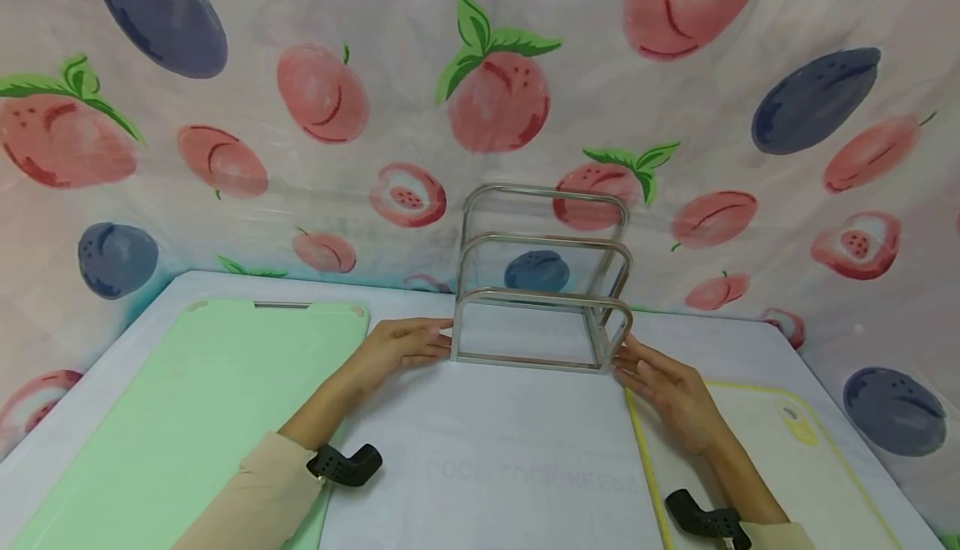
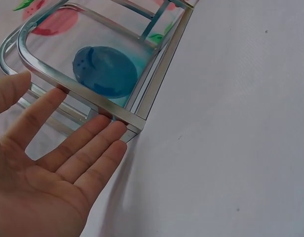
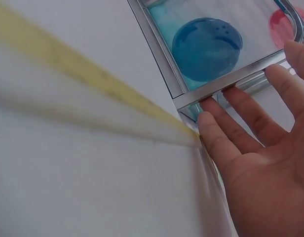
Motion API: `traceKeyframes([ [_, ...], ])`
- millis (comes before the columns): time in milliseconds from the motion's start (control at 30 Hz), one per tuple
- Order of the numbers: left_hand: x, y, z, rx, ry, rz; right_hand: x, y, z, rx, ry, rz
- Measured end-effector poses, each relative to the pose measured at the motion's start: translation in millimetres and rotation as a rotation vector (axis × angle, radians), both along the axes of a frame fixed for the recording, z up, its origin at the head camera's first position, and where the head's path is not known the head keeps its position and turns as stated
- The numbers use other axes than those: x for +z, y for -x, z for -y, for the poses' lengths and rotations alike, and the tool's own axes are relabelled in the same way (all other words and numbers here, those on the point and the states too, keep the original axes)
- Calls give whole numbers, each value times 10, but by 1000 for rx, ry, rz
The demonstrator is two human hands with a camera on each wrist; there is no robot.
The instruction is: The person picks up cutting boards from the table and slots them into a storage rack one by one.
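Note:
A silvery metal rack with several upright rounded loops stands at the back middle of the white table. My left hand is at its left side, fingers extended; in the left wrist view the fingertips meet the lower corner of the front loop. On the opposite side my right hand touches the rack's lower right upright with straight fingers, as the right wrist view shows at the fingertips. Both thumbs stand away from the fingers, and neither hand curls round the metal.
To the left lies a large light green cutting board, partly under the left forearm. A white cutting board with a yellow rim lies at the right, beneath the right hand and forearm. Behind the table hangs a fruit-printed cloth.

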State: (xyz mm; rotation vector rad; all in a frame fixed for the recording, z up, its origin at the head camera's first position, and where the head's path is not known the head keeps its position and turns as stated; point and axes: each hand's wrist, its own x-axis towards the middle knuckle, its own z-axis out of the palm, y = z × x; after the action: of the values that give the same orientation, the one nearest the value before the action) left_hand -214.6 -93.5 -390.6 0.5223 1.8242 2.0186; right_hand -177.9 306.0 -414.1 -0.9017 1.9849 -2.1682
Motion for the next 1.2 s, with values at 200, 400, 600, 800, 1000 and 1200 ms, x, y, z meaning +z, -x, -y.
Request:
traceKeyframes([
  [200, 110, -64, 23, -3, 13, -8, 0, 6, 32, 35, 18, 8],
  [400, 89, -52, 59, -4, 24, -17, 12, 4, 54, 68, 17, 7],
  [600, 66, -26, 98, 15, 21, -23, 30, -9, 82, 67, -34, 35],
  [800, 61, -19, 142, 9, 18, -39, 54, -21, 136, 42, -91, 80],
  [1000, 25, -4, 183, 27, 9, -38, 61, -28, 190, 48, -114, 83],
  [1200, -31, 11, 228, 54, 4, -40, 48, -36, 235, 70, -108, 83],
])
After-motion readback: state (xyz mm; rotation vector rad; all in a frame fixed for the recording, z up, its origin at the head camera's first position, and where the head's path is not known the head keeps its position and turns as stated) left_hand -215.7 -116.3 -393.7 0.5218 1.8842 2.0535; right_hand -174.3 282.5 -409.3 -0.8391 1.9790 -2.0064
